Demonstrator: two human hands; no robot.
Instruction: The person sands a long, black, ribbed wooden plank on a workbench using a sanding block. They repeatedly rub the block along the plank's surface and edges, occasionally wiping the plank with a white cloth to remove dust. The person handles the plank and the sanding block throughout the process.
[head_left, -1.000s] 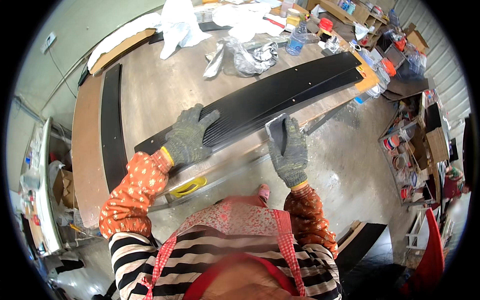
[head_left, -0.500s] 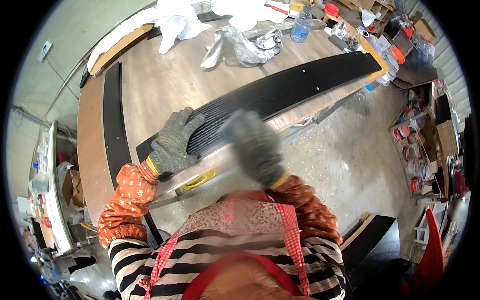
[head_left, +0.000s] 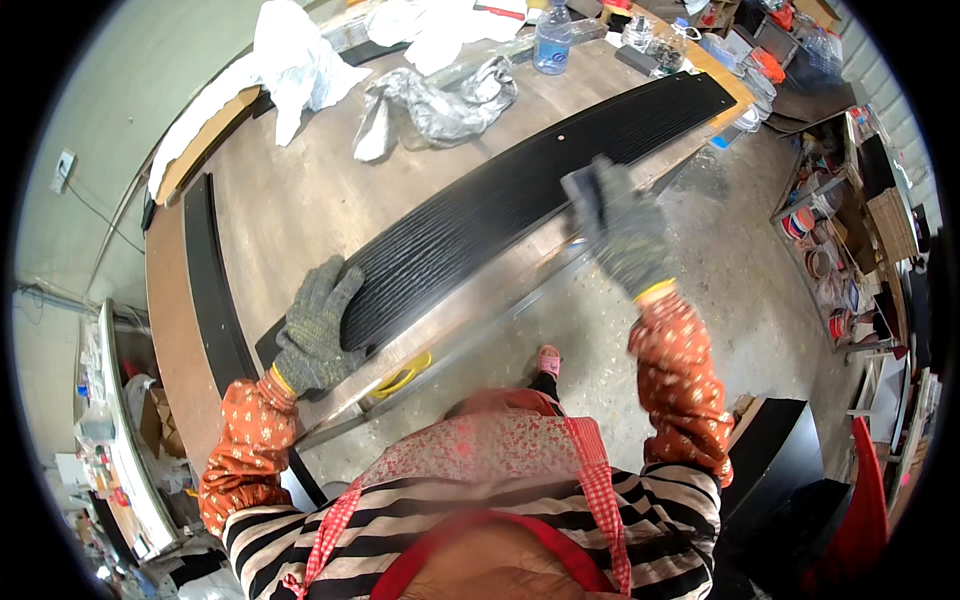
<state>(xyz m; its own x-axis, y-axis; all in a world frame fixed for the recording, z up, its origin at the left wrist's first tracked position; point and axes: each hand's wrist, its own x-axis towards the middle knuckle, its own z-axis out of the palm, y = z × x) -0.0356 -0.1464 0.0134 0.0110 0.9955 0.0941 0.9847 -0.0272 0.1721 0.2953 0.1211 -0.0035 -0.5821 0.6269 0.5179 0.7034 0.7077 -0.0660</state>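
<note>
A long black board [head_left: 470, 212] with wavy grooves over its left and middle part lies slantwise on the wooden workbench [head_left: 270, 230]. My left hand [head_left: 318, 325], in a grey knit glove, rests on the board's left end, fingers stretched out and thumb apart. At the board's near edge, right of its middle, my right hand [head_left: 630, 235] wears a matching glove and is smeared by motion. Its fingers are closed on a dark flat pad [head_left: 583, 198], whose exact kind I cannot make out. Whether the pad touches the board is unclear.
A narrower black strip [head_left: 212, 280] lies along the bench's left side. Crumpled grey plastic [head_left: 435, 105], white sheeting [head_left: 300, 70] and a water bottle [head_left: 552, 40] stand at the back. Yellow scissor-like handles [head_left: 402, 375] show below the front edge. A cluttered shelf [head_left: 840, 240] is at right.
My right hand has swept to the right along the board, its arm now stretched farther out. My left hand stays on the left end. The whole view has shifted slightly.
</note>
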